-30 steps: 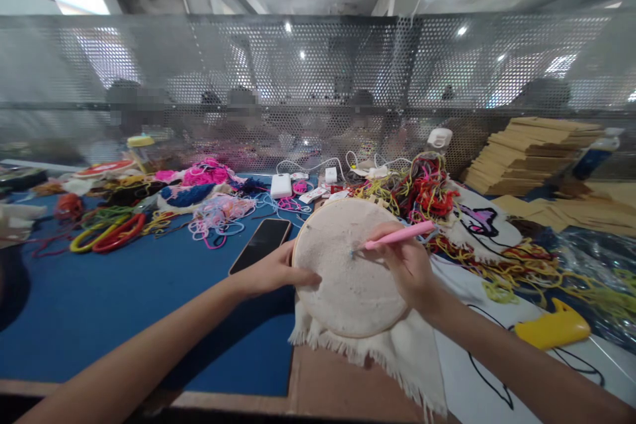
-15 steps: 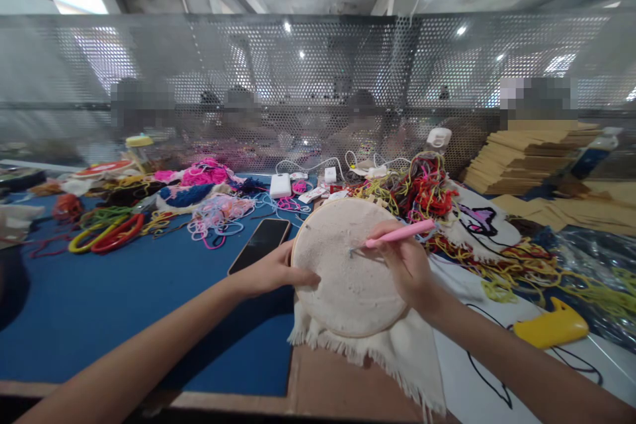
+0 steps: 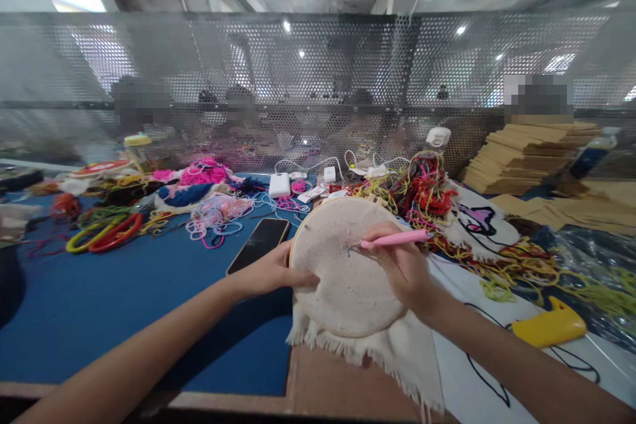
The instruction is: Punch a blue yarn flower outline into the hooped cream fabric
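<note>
Blue tabletop [image 3: 114, 291] extends beneath the left hand [image 3: 275, 271], which grips a cloth-covered hoop [image 3: 342, 301]; right hand [image 3: 405, 268] grasps a pink tool [image 3: 397, 238] over it; phone [image 3: 259, 243] lies just beyond left hand.

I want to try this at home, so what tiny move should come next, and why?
I'd probably press the tip of the pink tool into the hooped cloth, beside the small bluish speck. The right grip holds the tool slanted, its tip end near that speck, and the left grip holds the edge, thumb on the cloth, likely steadying it.
</note>
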Demonstrator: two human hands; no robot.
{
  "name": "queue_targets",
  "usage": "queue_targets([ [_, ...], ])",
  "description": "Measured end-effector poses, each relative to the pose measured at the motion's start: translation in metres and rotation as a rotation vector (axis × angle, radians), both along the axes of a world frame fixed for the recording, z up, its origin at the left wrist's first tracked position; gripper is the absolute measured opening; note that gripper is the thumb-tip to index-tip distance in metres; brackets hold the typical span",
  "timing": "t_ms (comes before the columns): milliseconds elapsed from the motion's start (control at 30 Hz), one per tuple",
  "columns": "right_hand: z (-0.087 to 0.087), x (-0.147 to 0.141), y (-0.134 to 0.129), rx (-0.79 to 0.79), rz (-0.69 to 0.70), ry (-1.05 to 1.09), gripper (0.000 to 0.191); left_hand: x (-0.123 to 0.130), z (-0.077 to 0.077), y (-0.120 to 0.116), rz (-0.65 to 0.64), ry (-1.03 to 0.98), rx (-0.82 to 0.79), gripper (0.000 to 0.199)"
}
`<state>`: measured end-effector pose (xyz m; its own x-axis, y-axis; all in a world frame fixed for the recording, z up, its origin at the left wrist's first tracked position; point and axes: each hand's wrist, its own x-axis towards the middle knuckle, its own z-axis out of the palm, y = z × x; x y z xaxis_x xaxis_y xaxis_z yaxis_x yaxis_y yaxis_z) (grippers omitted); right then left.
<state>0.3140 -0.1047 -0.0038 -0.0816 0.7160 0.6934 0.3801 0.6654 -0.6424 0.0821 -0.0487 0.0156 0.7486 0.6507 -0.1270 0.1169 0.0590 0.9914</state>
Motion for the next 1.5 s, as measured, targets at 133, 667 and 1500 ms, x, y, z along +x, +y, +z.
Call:
queue_targets([
  [133,0.001,-0.002,0.0,0.053,-0.021,-0.072,0.009,0.001,0.002,-0.002,-0.014,-0.006,0.005,0.055],
  [667,0.003,-0.012,0.0,0.084,-0.169,-0.346,0.011,0.001,0.001,-0.004,-0.063,-0.049,0.01,0.057],
  [1500,-0.004,-0.004,0.002,-0.159,0.061,0.292,0.018,0.001,-0.006,0.001,0.005,-0.036,-0.023,0.061],
])
